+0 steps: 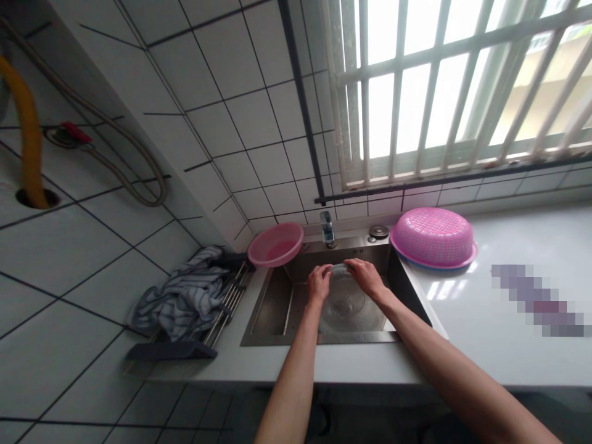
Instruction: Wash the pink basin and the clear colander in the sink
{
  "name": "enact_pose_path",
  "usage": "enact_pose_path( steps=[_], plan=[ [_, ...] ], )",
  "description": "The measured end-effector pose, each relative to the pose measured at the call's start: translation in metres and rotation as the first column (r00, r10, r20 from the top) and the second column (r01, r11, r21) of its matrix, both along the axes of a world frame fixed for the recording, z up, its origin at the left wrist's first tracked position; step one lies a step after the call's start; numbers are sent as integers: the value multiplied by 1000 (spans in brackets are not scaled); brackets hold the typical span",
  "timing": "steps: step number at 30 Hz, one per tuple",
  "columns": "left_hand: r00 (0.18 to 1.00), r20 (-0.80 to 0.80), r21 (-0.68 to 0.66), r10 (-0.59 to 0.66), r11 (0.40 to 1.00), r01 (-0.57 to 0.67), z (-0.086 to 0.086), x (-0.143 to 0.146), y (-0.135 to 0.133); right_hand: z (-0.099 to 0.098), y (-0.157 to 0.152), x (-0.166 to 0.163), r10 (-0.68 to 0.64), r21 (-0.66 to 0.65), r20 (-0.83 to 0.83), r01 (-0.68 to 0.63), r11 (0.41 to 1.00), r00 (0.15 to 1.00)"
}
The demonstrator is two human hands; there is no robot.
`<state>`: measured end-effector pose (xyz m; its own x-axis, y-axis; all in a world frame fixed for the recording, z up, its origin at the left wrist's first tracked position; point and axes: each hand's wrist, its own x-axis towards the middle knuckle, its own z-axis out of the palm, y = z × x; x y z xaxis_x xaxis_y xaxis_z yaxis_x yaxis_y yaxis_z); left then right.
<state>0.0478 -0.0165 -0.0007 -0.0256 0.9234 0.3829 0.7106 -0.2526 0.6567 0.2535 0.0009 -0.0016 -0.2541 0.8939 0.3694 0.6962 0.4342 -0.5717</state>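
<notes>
Over the steel sink I hold a clear glass bowl tilted toward me. My left hand grips its far rim on the left, fingers curled over the edge. On the right of the same rim sits my right hand, also closed on the glass. The tap stands just behind the bowl; I cannot tell whether water is running.
A pink basin sits at the sink's back left corner. An upturned pink colander lies on the white counter to the right. A striped cloth rests on a drying rack at left. Barred window above.
</notes>
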Motion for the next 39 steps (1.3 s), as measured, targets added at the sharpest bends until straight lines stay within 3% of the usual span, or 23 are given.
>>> enact_pose_path(
  steps=[4,7,15,18,22,25,30,35,39],
  plan=[
    [993,-23,15,114,993,-113,9,-7,-3,-11,4,11,-94,-95,-31,91,991,995],
    [993,8,22,118,993,-118,12,-9,-4,-15,6,16,-141,-140,-63,131,981,988],
    [998,-3,65,66,996,-65,9,0,-5,-7,2,3,-46,21,-96,49,999,994],
    [998,31,90,63,994,-66,10,-4,-3,-5,2,8,-119,47,-134,126,991,984],
    [990,58,80,128,988,-132,10,-12,-1,-8,2,18,-281,-155,-21,275,949,959],
    [989,9,64,150,987,-150,10,-14,-1,-11,4,22,-224,-228,4,219,949,975],
    [994,-52,49,94,995,-91,10,-3,-5,-8,6,16,-118,-69,-156,108,992,981],
    [995,-94,39,-46,998,50,8,8,-6,-2,1,5,57,-16,-101,-58,998,993],
    [999,-48,54,-6,998,9,11,1,-5,-6,3,11,23,-14,-145,-25,1000,989]
  ],
)
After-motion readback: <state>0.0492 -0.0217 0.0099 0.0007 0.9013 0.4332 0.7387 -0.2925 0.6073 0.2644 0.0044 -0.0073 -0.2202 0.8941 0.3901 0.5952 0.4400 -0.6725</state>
